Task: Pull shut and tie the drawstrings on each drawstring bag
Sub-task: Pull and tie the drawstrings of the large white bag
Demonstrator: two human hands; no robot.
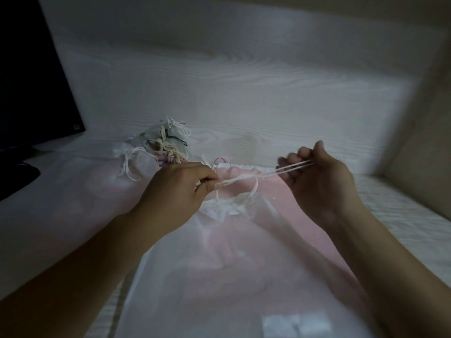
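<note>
A large sheer white drawstring bag [219,276] lies in front of me, its mouth [227,206] gathered into a bunch. White drawstrings [244,178] run from the gathered mouth to both hands. My left hand [178,191] pinches the cord ends at its fingertips. My right hand [322,181] grips a doubled strand of cord, stretched taut toward the right. Beneath lies a pink bag [246,173] with a white top hem, partly covered by the sheer one.
A pile of small drawstring bags [158,145] with knotted white and cream cords sits behind my left hand. A dark monitor [31,76] stands at the far left. The surface is white wood-grain table [244,93]; a beige wall edge rises at right.
</note>
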